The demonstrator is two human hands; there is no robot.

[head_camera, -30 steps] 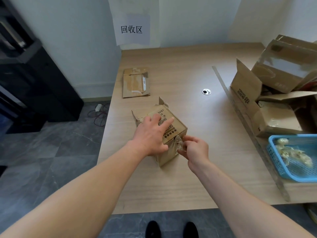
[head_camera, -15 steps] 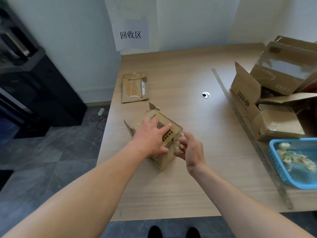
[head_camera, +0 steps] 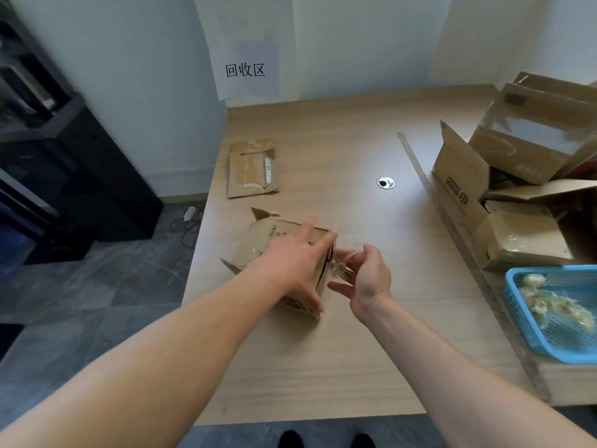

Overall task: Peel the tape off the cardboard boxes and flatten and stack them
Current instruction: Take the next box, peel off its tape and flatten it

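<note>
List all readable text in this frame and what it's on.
"回收区": paper sign on the wall, clear.
Small box under the left hand: black Chinese print, too blurred to read.
Open box at right: dark logo and print on its raised flap, upside down, unreadable.
Flattened box: white label, too small to read.
Tape pinched by the right hand: no text.

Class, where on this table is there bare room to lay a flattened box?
Free: the far table between flattened cardboard and cable hole; the near strip between right hand and blue basket. Crowded: the right side, piled boxes; the middle, where left hand presses the box and right hand pinches tape.
</note>
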